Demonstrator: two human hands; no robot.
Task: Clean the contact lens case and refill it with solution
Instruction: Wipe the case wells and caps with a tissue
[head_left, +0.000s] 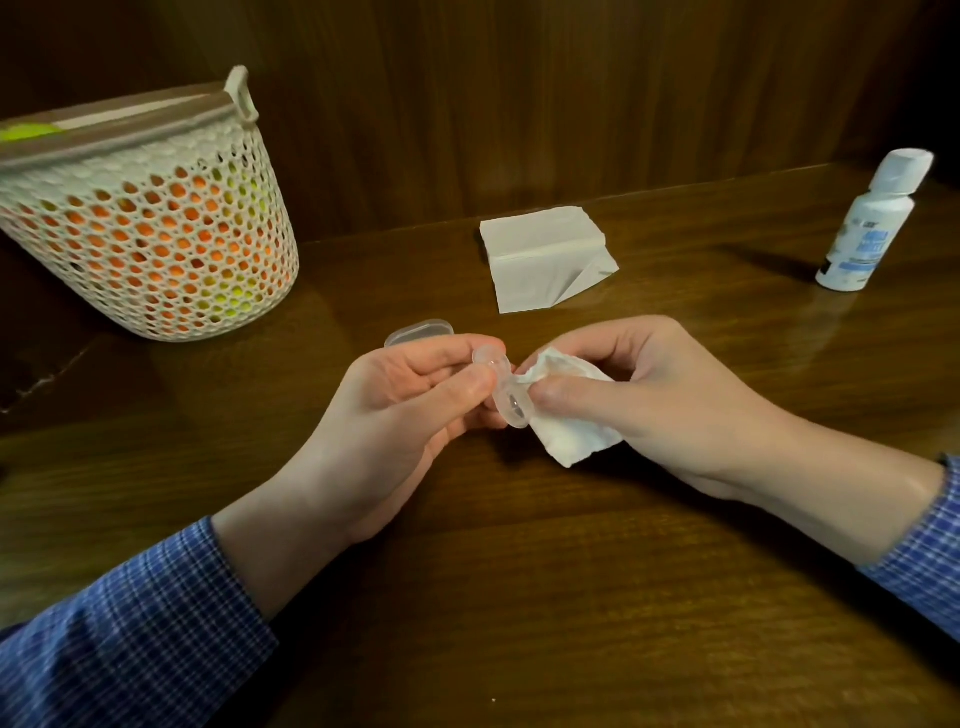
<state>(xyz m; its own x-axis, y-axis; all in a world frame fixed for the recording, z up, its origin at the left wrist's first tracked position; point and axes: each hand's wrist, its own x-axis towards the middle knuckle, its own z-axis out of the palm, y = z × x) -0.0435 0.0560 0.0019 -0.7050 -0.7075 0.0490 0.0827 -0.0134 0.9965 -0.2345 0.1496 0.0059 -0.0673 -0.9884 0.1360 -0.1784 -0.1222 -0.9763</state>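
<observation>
Mid-frame, the left hand (415, 387) pinches the lens case (506, 392) while the right hand (644, 384) grips a tissue (571, 441), wiping; refilling from the bottle (867, 223), upper right, likely follows.

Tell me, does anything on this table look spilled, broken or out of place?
Nothing looks spilled or broken. The one untidy detail is the tissue stack at the back of the table, whose bottom sheet has a corner folded over. The bottle stands upright with its cap on.
</observation>
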